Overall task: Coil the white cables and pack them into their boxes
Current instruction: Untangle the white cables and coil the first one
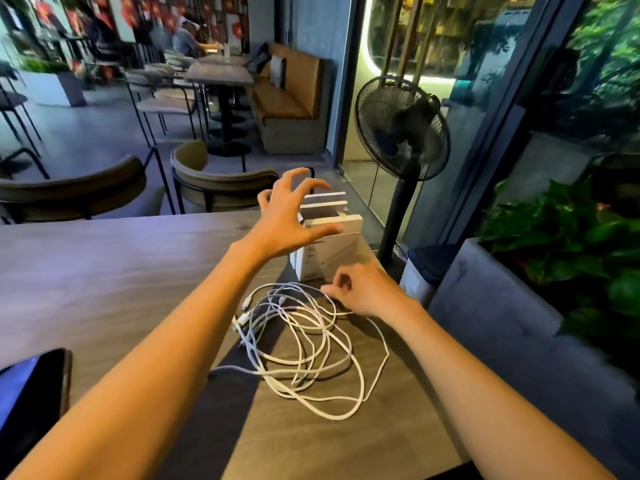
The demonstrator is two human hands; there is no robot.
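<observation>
Both forearms are bare to the frame edge; no sleeves, rings or watch show.

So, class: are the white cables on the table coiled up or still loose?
Loose. The white cables lie in one tangled, sprawling heap of uneven loops on the table, outside the boxes.

Left hand (289, 216) spread, raised; right hand (360, 289) curled, lower.

- We see the grey wood-grain worktop (114, 271) bare and open to the left of the arms.
- A loose tangle of white cables (304, 344) sprawls mid-worktop, just short of the upright white cardboard boxes (329, 244) at the far edge.
- A dark glossy phone (31, 393) lies by the near-left edge.
- To the right, a black pedestal fan (401, 133) stands just past the worktop.
</observation>
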